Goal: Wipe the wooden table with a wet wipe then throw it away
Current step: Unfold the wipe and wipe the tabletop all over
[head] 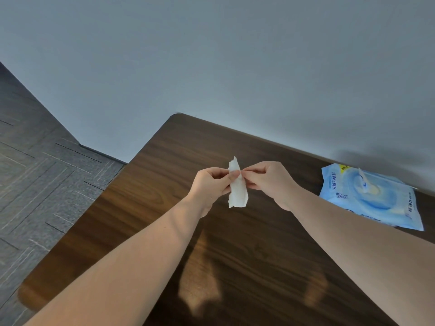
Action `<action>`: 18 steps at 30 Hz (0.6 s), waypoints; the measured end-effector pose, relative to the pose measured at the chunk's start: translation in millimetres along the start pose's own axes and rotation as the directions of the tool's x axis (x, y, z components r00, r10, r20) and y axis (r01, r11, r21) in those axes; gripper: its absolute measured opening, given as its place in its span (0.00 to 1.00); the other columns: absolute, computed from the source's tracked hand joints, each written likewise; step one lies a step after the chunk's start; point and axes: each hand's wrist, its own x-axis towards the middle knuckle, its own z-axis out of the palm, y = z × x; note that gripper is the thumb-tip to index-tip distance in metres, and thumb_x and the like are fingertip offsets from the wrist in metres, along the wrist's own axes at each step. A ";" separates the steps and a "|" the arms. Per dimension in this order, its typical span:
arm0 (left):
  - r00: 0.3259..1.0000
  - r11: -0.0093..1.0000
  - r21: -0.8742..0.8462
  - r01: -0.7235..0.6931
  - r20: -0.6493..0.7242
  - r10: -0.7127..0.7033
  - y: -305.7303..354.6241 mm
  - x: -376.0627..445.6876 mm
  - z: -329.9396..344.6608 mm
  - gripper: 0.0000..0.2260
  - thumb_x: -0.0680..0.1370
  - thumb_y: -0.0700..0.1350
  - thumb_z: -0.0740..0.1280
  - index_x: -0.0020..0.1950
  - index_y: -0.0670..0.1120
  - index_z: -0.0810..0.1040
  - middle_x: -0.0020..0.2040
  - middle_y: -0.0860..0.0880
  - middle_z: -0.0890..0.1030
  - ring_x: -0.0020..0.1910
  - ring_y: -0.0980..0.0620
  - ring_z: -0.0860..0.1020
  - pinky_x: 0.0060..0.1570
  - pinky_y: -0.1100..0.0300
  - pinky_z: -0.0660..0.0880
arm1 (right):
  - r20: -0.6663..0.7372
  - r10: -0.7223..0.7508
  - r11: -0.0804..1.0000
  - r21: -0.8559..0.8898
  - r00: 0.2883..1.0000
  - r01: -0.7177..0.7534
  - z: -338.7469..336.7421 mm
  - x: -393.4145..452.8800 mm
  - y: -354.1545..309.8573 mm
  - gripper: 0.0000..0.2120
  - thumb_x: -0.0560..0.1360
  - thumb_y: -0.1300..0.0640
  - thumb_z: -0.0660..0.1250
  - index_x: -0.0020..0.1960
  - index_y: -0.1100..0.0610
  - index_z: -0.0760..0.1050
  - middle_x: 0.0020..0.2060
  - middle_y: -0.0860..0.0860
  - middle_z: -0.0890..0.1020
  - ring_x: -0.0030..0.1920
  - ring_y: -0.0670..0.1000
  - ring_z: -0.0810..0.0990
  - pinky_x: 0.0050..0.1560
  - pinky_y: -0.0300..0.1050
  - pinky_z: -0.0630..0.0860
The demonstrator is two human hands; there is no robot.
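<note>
Dark wood grain fills the lower part of the view, a wooden table [247, 255] set against a plain grey wall [211, 55], with grey patterned floor [47, 172] to the left. Above the table, a folded white wet wipe [237, 191] is pinched near its top edge between the thumb and fingers of the left hand [211, 184] and of the right hand [266, 180], both pressed shut on it, so that it hangs narrow and clear of the surface. It appears to be in the course of being opened out. Wiping is judged not yet begun; wiping and disposal are left, and no bin is seen. Both forearms are stretched forward and converge, wrists raised, knuckles outward. A blue pack of wipes [369, 198] lies near the right forearm, by the wall.
</note>
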 end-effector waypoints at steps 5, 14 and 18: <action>0.999 0.998 -0.049 0.031 0.020 -0.030 -1.4 -1.4 -5.7 0.11 0.71 0.48 0.72 0.51 0.45 0.82 0.48 0.49 0.83 0.48 0.53 0.82 0.47 0.62 0.80 | 0.007 -0.039 0.999 -0.024 0.999 0.039 5.9 -1.5 -1.2 0.08 0.75 0.59 0.69 0.52 0.56 0.82 0.50 0.52 0.83 0.48 0.50 0.83 0.53 0.46 0.81; 0.997 0.993 -0.106 0.047 -0.060 -0.054 -4.0 -1.7 -9.8 0.06 0.73 0.48 0.71 0.47 0.48 0.82 0.48 0.49 0.84 0.49 0.51 0.82 0.51 0.56 0.80 | -0.153 0.097 0.989 0.122 0.984 -0.079 21.1 8.7 -2.7 0.05 0.76 0.57 0.66 0.51 0.54 0.79 0.48 0.50 0.82 0.48 0.51 0.82 0.48 0.44 0.81; 0.971 0.994 0.052 0.099 -0.223 -0.085 -13.2 7.2 -21.0 0.09 0.75 0.50 0.69 0.53 0.50 0.80 0.53 0.51 0.82 0.50 0.52 0.80 0.53 0.58 0.78 | -0.337 0.249 0.932 0.339 0.908 -0.130 19.1 20.3 -6.7 0.05 0.76 0.58 0.66 0.50 0.55 0.80 0.46 0.50 0.82 0.46 0.50 0.81 0.48 0.45 0.80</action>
